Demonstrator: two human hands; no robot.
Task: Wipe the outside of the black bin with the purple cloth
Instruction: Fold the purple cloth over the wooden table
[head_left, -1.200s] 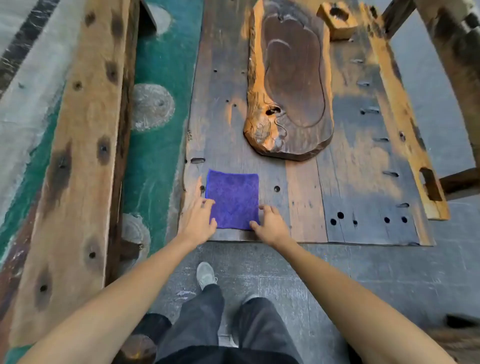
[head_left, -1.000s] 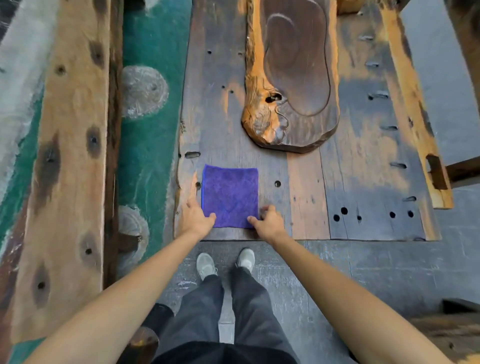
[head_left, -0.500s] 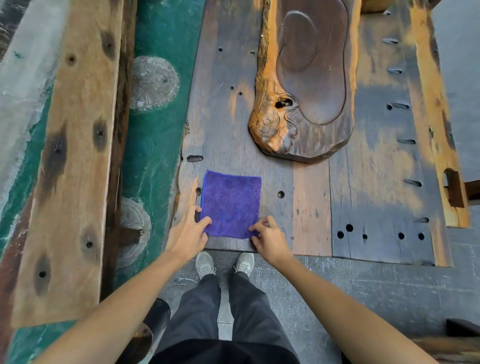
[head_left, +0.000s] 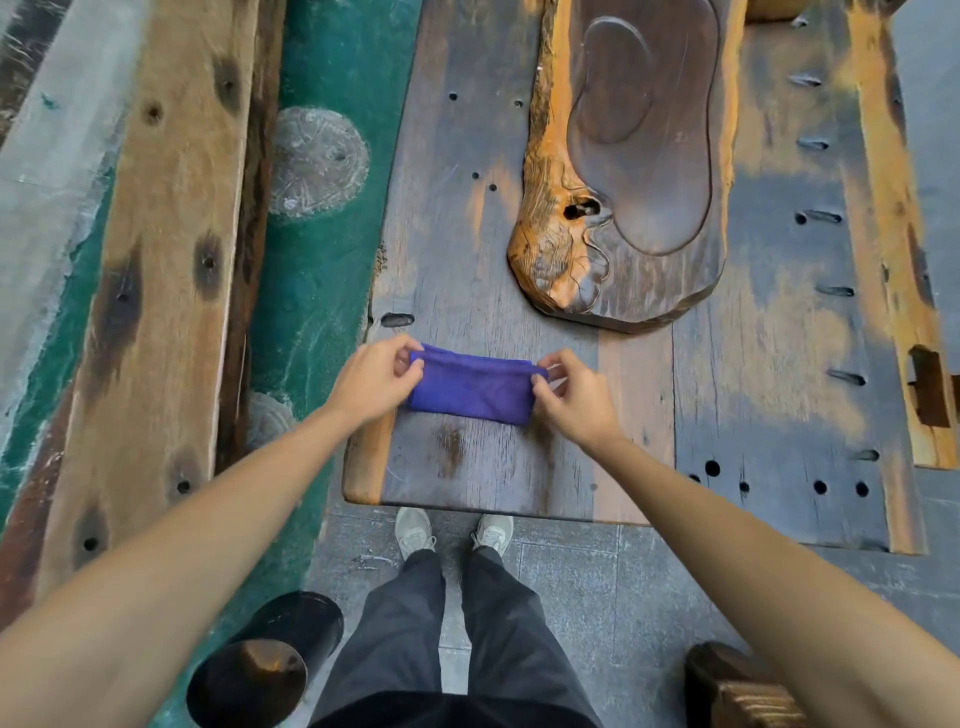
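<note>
The purple cloth (head_left: 470, 389) lies folded in half on the dark wooden table (head_left: 753, 415), near its front left corner. My left hand (head_left: 374, 382) pinches the cloth's left end and my right hand (head_left: 571, 397) pinches its right end, both at the far folded edge. The black bin (head_left: 265, 660) stands on the floor at the bottom left, beside my left leg, open end toward me and apart from both hands.
A carved wooden tea tray (head_left: 639, 171) rests on the table beyond the cloth. A long wooden bench (head_left: 161, 249) runs along the left over green flooring (head_left: 317, 270). A wooden stool (head_left: 737, 686) shows at the bottom right. My feet stand at the table's front edge.
The cloth lay flat as a square before. Both hands have lifted its near edge and folded it over to the far edge, so it is now a narrow strip held at both ends.
</note>
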